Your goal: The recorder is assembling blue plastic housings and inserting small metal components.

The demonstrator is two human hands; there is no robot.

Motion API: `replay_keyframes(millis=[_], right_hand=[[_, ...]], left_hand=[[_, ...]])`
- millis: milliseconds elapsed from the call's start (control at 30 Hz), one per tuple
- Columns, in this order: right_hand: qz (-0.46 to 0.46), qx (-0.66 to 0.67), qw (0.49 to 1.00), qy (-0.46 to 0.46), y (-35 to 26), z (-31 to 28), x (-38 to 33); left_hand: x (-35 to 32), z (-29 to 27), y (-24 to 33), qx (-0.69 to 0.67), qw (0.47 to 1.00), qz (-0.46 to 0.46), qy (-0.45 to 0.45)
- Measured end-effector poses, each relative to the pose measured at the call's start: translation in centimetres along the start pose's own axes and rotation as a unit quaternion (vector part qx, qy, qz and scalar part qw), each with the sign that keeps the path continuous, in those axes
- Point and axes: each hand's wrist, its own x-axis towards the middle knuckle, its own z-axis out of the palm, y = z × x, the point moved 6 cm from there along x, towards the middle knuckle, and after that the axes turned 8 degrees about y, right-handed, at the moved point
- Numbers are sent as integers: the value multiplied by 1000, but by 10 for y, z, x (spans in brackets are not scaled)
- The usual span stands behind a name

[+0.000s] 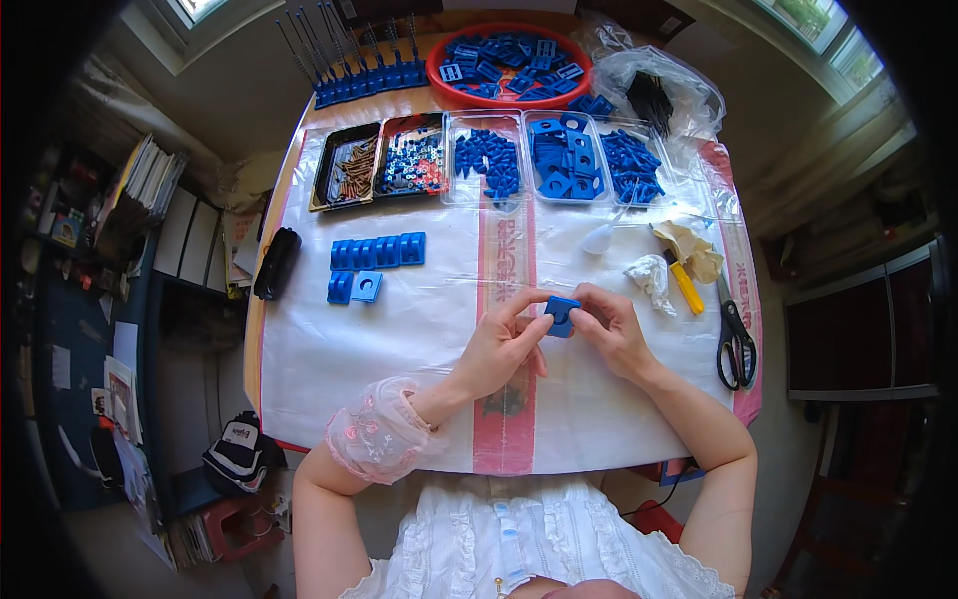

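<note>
Between both hands, above the middle of the table, is a small blue plastic bracket (561,317) with a round opening. My left hand (504,342) grips its left side between thumb and fingers. My right hand (611,329) pinches its right edge, the fingertips partly hiding it. To the left lies a row of blue brackets (377,252), with two more below it; one of these, a bracket (366,287), shows its flat face and hole.
Along the back stand trays of screws (357,172), nuts (411,160) and blue plastic parts (486,162). A red basin (435,80) holds more blue pieces. Black scissors (736,344), a yellow-handled tool (687,288) and crumpled tissue (654,281) lie right; a black case (277,264) lies left.
</note>
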Motion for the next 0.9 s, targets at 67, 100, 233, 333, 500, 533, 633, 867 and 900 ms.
replay_keyframes(millis=[67,100,233,333,500,533,633,867,900], right_hand=[[1,-4,1000,-1,-1,-1,0],[2,-5,1000,0,-1,-1,0],[7,11,1000,-5,1,1,0],[13,12,1000,-3,0,1,0],[15,14,1000,-9,1,0,-1],[13,15,1000,-8,1,0,-1],[7,12,1000,-10,1,-1,-1],[-6,-8,1000,1,-3,0,1],[-17,-35,999,5,-4,-1,1]], left_hand=[[0,0,-1,0,1000,-3,0],[0,0,-2,0,1000,-4,2],[0,-2,-3,5,1000,-3,7],[0,-2,-4,4,1000,-6,2],[0,-1,-4,-3,1000,-11,0],[0,-1,-3,-3,1000,-11,-1],[0,0,-2,1,1000,-10,-2],[-3,3,0,53,999,1,-13],[-4,3,2,74,997,19,-14]])
